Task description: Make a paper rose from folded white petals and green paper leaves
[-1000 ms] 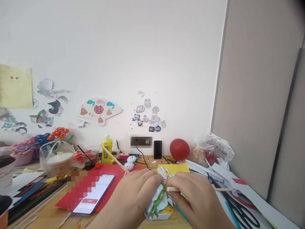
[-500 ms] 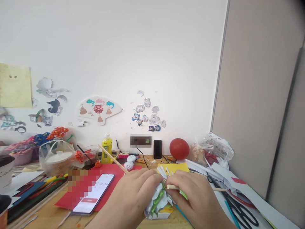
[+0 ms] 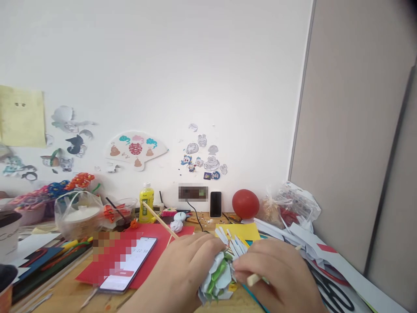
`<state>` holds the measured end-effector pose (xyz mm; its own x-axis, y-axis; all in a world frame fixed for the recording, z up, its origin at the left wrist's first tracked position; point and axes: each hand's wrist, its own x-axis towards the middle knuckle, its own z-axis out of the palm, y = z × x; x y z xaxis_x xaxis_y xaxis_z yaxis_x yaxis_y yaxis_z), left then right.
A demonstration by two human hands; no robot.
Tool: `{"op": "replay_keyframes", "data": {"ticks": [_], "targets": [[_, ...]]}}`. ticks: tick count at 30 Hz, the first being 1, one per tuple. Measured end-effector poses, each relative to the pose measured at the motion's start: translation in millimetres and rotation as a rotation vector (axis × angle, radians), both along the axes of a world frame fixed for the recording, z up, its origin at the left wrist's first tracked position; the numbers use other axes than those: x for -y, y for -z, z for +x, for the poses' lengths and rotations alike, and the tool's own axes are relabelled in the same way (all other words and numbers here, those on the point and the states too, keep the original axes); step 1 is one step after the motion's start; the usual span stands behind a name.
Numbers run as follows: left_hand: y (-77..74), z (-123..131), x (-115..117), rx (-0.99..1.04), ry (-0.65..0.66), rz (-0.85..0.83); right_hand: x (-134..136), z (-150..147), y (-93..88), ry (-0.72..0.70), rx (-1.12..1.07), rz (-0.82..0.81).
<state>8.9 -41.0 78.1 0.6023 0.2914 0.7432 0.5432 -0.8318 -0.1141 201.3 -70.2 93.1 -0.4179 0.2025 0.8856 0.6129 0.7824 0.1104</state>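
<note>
Left hand (image 3: pixel 182 271): fingers curled over and pressing the left side of a paper flower (image 3: pixel 219 277), white petals with green strips, apparently to steady it on the wooden desk (image 3: pixel 65 300). Flower sits between both hands, at the near edge of view.

Right hand (image 3: pixel 280 274): closed in a pinch on a thin wooden stick (image 3: pixel 252 279), blunt end pointing toward the flower and just beside it; grip resembles a pen hold, suited to curling or pressing petals. Far end of the stick shows just beyond the knuckles.

Just beyond the fingertips: cut white paper strips (image 3: pixel 233 243) fanned over a yellow sheet (image 3: pixel 250 230).

Left of the left hand: smartphone (image 3: pixel 128 263) face up on a red paper sheet (image 3: pixel 146 234), screen lit with a row of digits and a red bar, likely a timer; figures too small to confirm. A second long stick (image 3: pixel 159 219) lies slanted across the red sheet.

Right of the right hand: black-handled scissors (image 3: pixel 329 287) among loose white paper.

Farther back, against the wall: yellow glue bottle (image 3: pixel 146 203), label unreadable; upright dark phone (image 3: pixel 215 204); red ball (image 3: pixel 245 203); plastic bag over a tub (image 3: pixel 78 215).

On the wall: fan-shaped cutout (image 3: pixel 136 150) bearing the red character 囍; cartoon stickers (image 3: pixel 203 158); yellow note (image 3: pixel 21 116), no legible text.
</note>
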Motion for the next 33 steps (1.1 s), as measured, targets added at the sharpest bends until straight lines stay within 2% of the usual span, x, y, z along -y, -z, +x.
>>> {"op": "replay_keyframes", "data": {"ticks": [5,11,17,21,26,33], "targets": [[-0.2,2.5,1.9,0.004,0.001,0.048,2.0,-8.2,-0.3,0.066,0.053,0.085],[3.4,1.5,-0.7,-0.058,-0.04,0.042,-3.6,-10.7,1.2,0.039,0.055,0.133],[3.5,1.9,-3.6,-0.101,-0.034,-0.005,-0.8,-7.9,1.5,0.067,0.155,0.018],[1.7,2.2,-2.2,-0.086,-0.025,0.001,-1.9,-8.3,1.7,0.076,0.171,0.013],[3.5,1.2,-3.3,-0.082,-0.004,0.013,-6.1,-10.3,4.0,0.072,0.173,0.062],[6.5,-0.5,-3.0,-0.097,-0.057,-0.025,-4.9,-9.6,8.5,0.072,0.109,0.207]]}}
